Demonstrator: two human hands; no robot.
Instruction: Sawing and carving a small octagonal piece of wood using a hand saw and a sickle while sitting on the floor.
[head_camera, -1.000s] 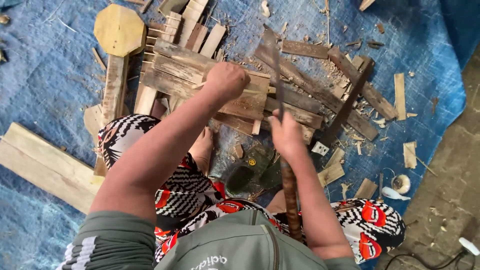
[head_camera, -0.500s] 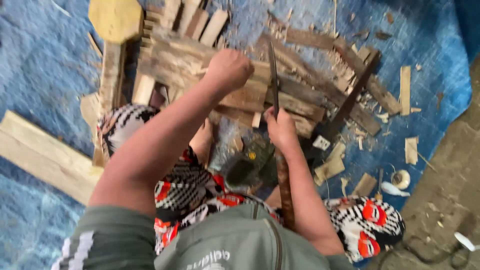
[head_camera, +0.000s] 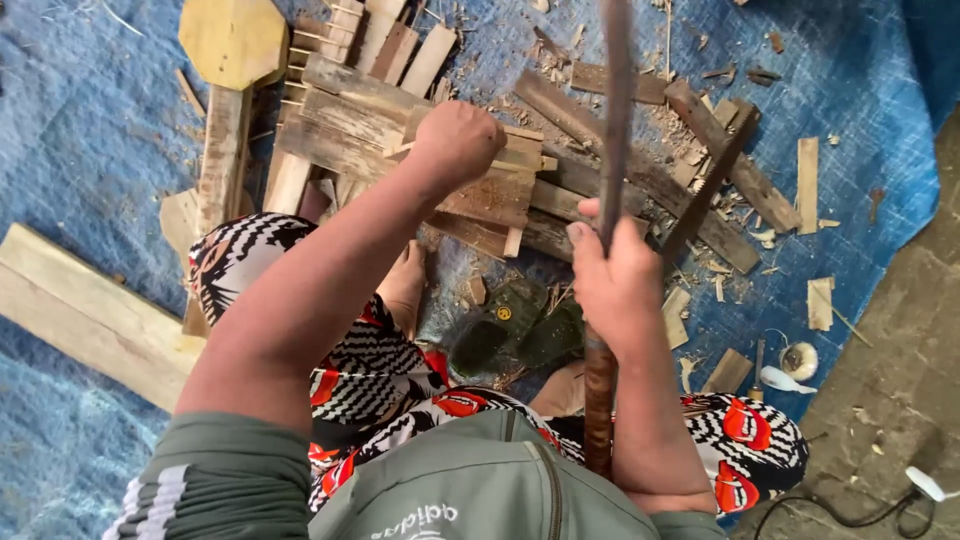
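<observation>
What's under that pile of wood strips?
A blue tarp lies under the wood strips, with chips and sawdust scattered on it. The left hand presses on the pile; what lies directly beneath the stacked pieces is covered.

My left hand (head_camera: 458, 140) is closed in a fist on a thin wooden slat (head_camera: 500, 165) lying across the pile of planks (head_camera: 370, 130) on the blue tarp (head_camera: 90, 130). My right hand (head_camera: 615, 275) grips a long blade with a wooden handle (head_camera: 600, 400), raised upright above the wood. Chips and short offcuts (head_camera: 808, 185) lie scattered to the right.
</observation>
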